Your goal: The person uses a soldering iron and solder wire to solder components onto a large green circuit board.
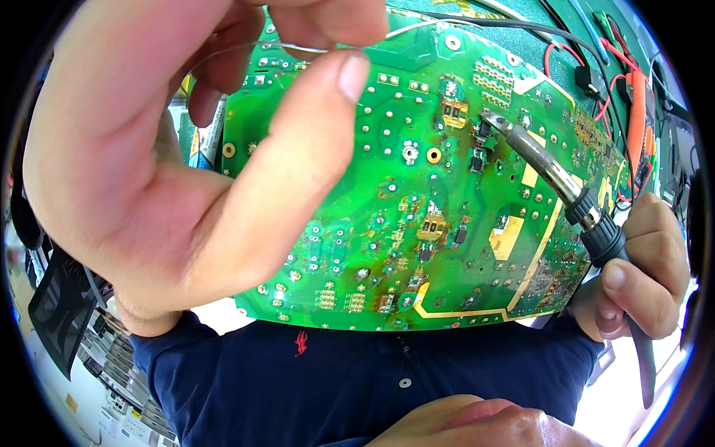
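Note:
My left hand (186, 164) is raised close to the camera, pinching a thin strand of solder wire (294, 48) between thumb and fingers. My right hand (644, 264) grips a black-handled soldering iron (566, 190); its metal tip touches the board near a small black component (482, 130). Below both lies a large green circuit board (417, 223), solder side up, with several joints and brown flux stains.
Red and black wires (588, 56) and an orange tool (635, 119) lie at the upper right beyond the board. A dark blue shirt (335, 380) fills the lower middle. Grey racks and a black object (59, 305) sit at the lower left.

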`<state>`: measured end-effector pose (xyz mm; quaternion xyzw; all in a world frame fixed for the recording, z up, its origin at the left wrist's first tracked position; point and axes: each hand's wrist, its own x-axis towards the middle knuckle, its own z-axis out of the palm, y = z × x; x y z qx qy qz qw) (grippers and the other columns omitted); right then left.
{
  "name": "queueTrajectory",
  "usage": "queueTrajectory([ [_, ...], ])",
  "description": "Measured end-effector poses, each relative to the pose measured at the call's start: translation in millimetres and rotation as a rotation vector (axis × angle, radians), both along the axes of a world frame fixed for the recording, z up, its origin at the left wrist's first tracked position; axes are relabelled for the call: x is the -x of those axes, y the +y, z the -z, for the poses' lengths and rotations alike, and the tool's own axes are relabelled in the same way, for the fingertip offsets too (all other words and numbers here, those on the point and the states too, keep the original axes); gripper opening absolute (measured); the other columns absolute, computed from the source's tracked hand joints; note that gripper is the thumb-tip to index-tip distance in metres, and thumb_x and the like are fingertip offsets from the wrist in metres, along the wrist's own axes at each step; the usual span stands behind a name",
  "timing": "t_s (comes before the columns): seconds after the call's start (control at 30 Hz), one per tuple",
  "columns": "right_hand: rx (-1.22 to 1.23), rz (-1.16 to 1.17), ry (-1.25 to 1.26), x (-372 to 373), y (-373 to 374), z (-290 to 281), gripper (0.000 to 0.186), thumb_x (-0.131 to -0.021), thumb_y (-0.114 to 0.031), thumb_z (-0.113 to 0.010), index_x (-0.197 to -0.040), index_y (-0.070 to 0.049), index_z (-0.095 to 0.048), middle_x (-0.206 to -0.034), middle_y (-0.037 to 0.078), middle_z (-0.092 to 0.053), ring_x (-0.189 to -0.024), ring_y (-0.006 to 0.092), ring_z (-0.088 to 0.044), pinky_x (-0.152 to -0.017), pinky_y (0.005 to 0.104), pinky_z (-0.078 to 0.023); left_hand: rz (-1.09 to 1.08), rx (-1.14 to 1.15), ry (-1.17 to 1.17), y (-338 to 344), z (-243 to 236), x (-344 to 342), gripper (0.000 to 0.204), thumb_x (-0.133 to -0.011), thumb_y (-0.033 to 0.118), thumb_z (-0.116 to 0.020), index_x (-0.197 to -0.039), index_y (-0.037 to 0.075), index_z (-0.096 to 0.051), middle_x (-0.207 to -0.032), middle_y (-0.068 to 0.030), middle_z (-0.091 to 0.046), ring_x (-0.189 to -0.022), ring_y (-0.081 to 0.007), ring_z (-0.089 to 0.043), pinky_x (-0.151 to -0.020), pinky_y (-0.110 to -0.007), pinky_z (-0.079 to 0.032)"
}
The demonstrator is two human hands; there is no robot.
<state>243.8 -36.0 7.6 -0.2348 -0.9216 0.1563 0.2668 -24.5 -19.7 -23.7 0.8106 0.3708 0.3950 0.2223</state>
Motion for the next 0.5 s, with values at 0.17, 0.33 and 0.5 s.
queueTrajectory([
  [0.17,0.006,-0.002,0.002,-1.5,0.6,-1.1,0.017,-0.075,-0.025,-0.05,-0.081,-0.008,-0.049,-0.051,0.001,-0.031,-0.043,0.0114,-0.029,-0.038,0.0237,-0.019,0.001,-0.017,0.038,1.7,-1.0,1.1,0.015,-0.069,-0.004,-0.052,-0.084,-0.004,-0.049,-0.083,-0.0096,-0.049,-0.063,-0.0074,-0.041,-0.053,-0.016,-0.028],
  [0.33,0.051,-0.042,0.039,-4.6,3.9,-2.0,0.016,-0.069,-0.016,-0.054,-0.082,-0.006,-0.051,-0.054,0.002,-0.033,-0.043,0.0117,-0.03,-0.037,0.0243,-0.019,-0.003,-0.019,0.056,2.5,-1.6,-1.1,0.014,-0.069,-0.004,-0.052,-0.083,-0.004,-0.049,-0.082,-0.0092,-0.05,-0.062,-0.007,-0.04,-0.053,-0.016,-0.028],
  [0.5,0.105,-0.103,0.084,-8.0,8.7,-1.8,0.016,-0.067,-0.011,-0.055,-0.082,-0.005,-0.052,-0.055,0.002,-0.035,-0.044,0.0117,-0.031,-0.037,0.0246,-0.02,0.004,-0.03,0.072,2.6,-2.0,-0.6,0.015,-0.069,-0.005,-0.051,-0.083,-0.003,-0.049,-0.082,-0.0091,-0.05,-0.061,-0.0068,-0.04,-0.053,-0.016,-0.028],
])
